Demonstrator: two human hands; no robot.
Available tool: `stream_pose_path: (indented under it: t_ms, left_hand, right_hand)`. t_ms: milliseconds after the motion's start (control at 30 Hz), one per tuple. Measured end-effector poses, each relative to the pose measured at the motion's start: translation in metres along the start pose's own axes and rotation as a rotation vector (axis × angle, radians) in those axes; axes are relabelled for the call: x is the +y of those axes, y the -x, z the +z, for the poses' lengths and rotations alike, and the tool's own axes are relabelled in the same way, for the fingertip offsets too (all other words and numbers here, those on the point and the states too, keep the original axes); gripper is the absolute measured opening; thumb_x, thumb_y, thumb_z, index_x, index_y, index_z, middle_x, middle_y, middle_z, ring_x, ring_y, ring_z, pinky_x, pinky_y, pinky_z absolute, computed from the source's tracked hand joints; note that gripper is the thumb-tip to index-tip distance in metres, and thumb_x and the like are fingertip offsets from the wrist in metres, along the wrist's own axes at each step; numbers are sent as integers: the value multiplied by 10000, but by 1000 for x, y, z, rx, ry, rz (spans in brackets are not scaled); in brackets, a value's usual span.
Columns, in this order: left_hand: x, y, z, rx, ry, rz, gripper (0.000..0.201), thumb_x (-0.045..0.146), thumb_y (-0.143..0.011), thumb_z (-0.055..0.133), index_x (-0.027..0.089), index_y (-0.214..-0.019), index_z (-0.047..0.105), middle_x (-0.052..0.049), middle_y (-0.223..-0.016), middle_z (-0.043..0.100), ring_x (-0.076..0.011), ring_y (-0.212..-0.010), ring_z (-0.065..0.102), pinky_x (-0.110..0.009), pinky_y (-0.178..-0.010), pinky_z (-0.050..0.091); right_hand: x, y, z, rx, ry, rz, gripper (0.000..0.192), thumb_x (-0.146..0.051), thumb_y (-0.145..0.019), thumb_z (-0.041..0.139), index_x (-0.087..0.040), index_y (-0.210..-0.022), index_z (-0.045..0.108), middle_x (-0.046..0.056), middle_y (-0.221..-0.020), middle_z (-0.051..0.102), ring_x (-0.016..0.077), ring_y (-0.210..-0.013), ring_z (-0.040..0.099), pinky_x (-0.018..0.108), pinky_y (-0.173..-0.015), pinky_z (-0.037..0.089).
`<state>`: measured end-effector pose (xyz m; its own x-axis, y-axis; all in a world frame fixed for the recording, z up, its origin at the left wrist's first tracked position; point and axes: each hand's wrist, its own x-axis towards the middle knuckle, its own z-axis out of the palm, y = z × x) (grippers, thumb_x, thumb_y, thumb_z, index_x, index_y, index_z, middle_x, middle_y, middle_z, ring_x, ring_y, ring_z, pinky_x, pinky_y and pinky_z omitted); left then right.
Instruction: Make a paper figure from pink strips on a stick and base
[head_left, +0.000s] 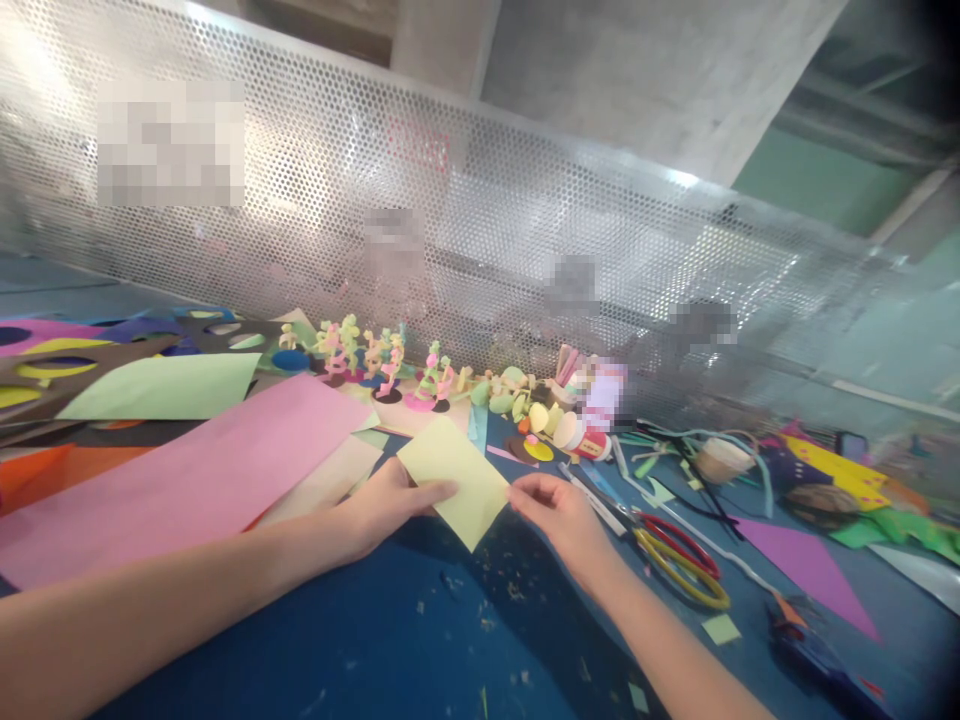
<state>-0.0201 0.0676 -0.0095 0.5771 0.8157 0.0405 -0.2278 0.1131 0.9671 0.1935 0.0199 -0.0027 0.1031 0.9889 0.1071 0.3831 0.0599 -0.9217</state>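
Note:
A pale yellow-green square of paper [459, 470] is held up above the blue table, turned so its corners point up, down and to the sides. My left hand [394, 500] grips its left side, with the thumb lying flat on the front and the fingers hidden behind. At the right corner, my right hand [551, 505] pinches the paper between thumb and fingertips. Just right of that hand lie scissors with red and yellow handles [679, 565]. To the left, a long pink paper sheet [195, 470] lies beneath and beyond my left forearm.
Small paper figures [360, 352] stand in a row along the back. A paper cup [585, 437] lies tipped over, and another cup [724, 458] is farther right. Purple paper [810, 565] and a dark blue tool [825, 660] lie at right. A perforated metal screen [487, 240] rises behind.

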Motion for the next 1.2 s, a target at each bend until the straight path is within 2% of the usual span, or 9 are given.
stream_pose_path:
  t_ms: [200, 300, 467, 733, 933, 1200]
  left_hand:
    - [1, 0, -1, 6, -16, -20, 422, 304, -679, 671, 177, -1065, 556, -93, -1057, 633, -273, -985, 578, -388, -821, 475]
    - [2, 1, 0, 3, -4, -21, 422, 304, -676, 673, 173, -1061, 560, -95, -1064, 631, -274, -995, 574, -388, -830, 473]
    - [3, 1, 2, 25, 27, -3, 407, 305, -675, 677, 180, -1047, 570, -80, -1052, 641, -264, -991, 579, -374, -825, 482]
    - [3, 1, 1, 39, 38, -13, 438, 301, -670, 680, 174, -1071, 559, -95, -1092, 622, -273, -1006, 572, -389, -832, 476]
    - [2, 1, 1, 36, 34, -7, 434, 299, -674, 677, 179, -1074, 558, -90, -1102, 617, -274, -1010, 569, -390, -838, 471]
    - [2, 1, 2, 48, 37, -1, 441, 308, -662, 686, 176, -1066, 566, -93, -1098, 620, -277, -1008, 570, -388, -831, 475]
  right_hand:
    - [-2, 2, 1, -11, -19, 22, 264, -414, -665, 655, -157, -692, 600, -21, -609, 560, 102, -546, 476, 220, -527, 379]
    - [-3, 3, 2, -32, -28, 13, 251, -407, -678, 649, -161, -712, 616, -10, -628, 584, 113, -575, 500, 227, -561, 404]
    - [-4, 5, 3, -70, -198, 21, 345, -465, -789, 496, -159, -805, 654, 49, -735, 636, 152, -667, 555, 263, -638, 449]
    - [-4, 3, 1, -91, -125, -19, 216, -381, -765, 563, -186, -798, 651, 7, -697, 601, 138, -652, 521, 244, -622, 418]
    - [-7, 6, 1, -71, -208, 5, 286, -436, -776, 529, -179, -706, 634, 12, -676, 592, 137, -630, 513, 251, -618, 420]
    - [-4, 3, 0, -63, -61, -25, 260, -409, -726, 601, -160, -783, 644, 14, -687, 613, 134, -628, 522, 242, -604, 418]
